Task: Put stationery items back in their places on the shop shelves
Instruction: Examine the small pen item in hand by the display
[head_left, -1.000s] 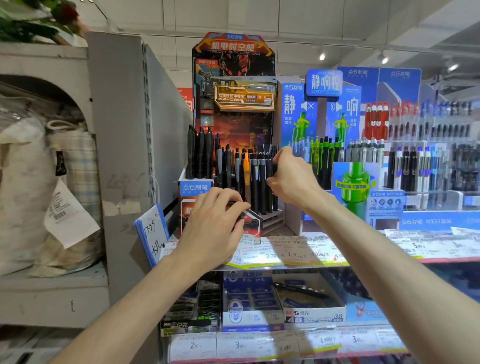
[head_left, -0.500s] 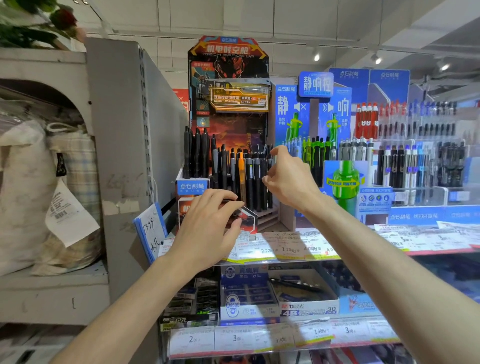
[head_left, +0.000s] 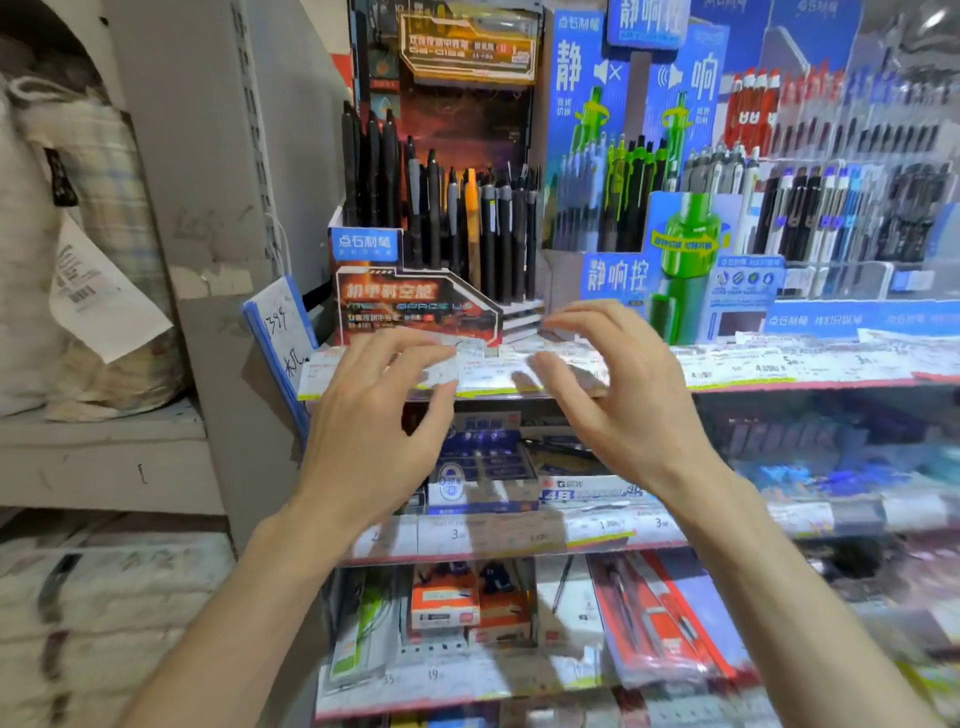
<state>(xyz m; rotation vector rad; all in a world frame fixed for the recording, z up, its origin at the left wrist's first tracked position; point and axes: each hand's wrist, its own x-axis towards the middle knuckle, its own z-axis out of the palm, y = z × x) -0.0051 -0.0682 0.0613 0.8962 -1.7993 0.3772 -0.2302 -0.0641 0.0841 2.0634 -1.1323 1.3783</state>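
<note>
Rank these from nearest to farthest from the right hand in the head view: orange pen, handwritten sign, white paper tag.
1. orange pen, up-left of the right hand, standing in the display.
2. handwritten sign, left, at the shelf end.
3. white paper tag, far left, on the bags.

Both forearms run out of the bottom edge. The left hand (head_left: 374, 415) and right hand (head_left: 618, 410) cover part of the price-label strip (head_left: 727, 369) and the eraser boxes (head_left: 483, 478) behind them — the label print is too smeared to read. The far-right pen racks (head_left: 857, 218) are motion-blurred, single pens hard to separate. The top of the dark pen display (head_left: 415, 306) is cut off, and the lowest shelf's packets (head_left: 660, 623) blur together.
</note>
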